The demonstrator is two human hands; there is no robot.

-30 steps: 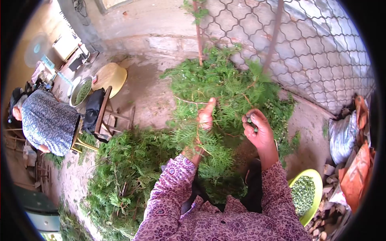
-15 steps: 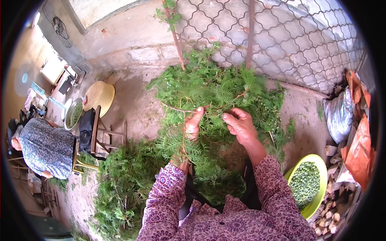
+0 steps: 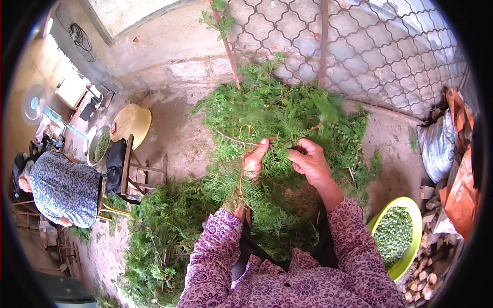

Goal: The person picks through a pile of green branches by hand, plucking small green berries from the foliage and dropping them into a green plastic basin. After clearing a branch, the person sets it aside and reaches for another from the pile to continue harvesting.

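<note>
My left hand (image 3: 255, 163) is closed around a leafy conifer branch (image 3: 241, 179), with its bare brown stem poking out to the left above the thumb. Flat, feathery green sprays hang from it over my left wrist. Just to the right, my right hand (image 3: 310, 163) has thumb and forefinger pinched together at the edge of the foliage. Whatever sits between those fingertips is too small to make out. Beneath and beyond both hands spreads a heap of cut conifer branches (image 3: 287, 110), some bearing small pale green cones.
A yellow-green basin (image 3: 415, 241) of small green cones stands at my right, beside chopped firewood (image 3: 423, 277) and a silvery sack (image 3: 436, 146). More branches (image 3: 159, 246) lie at my left. Another person (image 3: 64, 187) sits bent over near a bowl (image 3: 97, 146). A wire mesh panel (image 3: 385, 56) leans ahead.
The whole view has shifted slightly. My right hand stays pinched close to the branch, and my left hand keeps its hold on it.
</note>
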